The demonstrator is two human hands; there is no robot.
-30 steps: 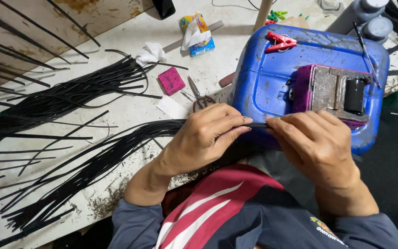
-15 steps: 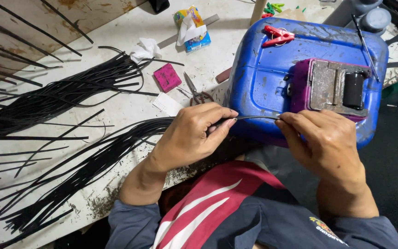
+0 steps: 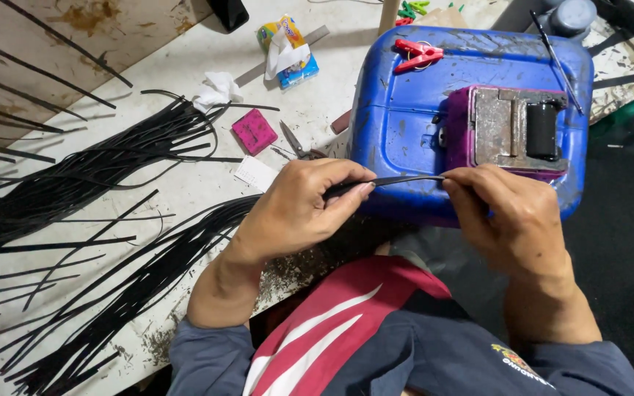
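A thin black strip (image 3: 398, 180) was stretched between the 2 hands, just in front of the blue can (image 3: 405, 125) near the bench's (image 3: 185, 183) front edge. The left hand (image 3: 295, 213) was closed on one end, fingers curled and the thumb pressing the strip against the forefinger. The right hand (image 3: 511, 216) pinched the other end between thumb and fingertips, close under the can's front face.

The strip looked light, narrow and limp; it ran nearly straight only because both hands kept it taut, so it would likely sag or curl once one end was let go. Its surface seemed smooth and possibly slick, which favoured a firm pinch near each end rather than a loose hold at the middle.

The can lay on its side at the bench's right end, with a purple-and-metal tool (image 3: 511, 128) and a red clip (image 3: 416, 55) on top. Loose bundles of the same black strips (image 3: 89, 176) spread across the left half, reaching the front-left corner. Scissors (image 3: 299, 143), a pink pad (image 3: 253, 130), a crumpled tissue (image 3: 218, 89) and a tissue pack (image 3: 288, 51) lay toward the back edge. The bench top was pale, stained and flaking along its front edge. The floor to the right was dark.
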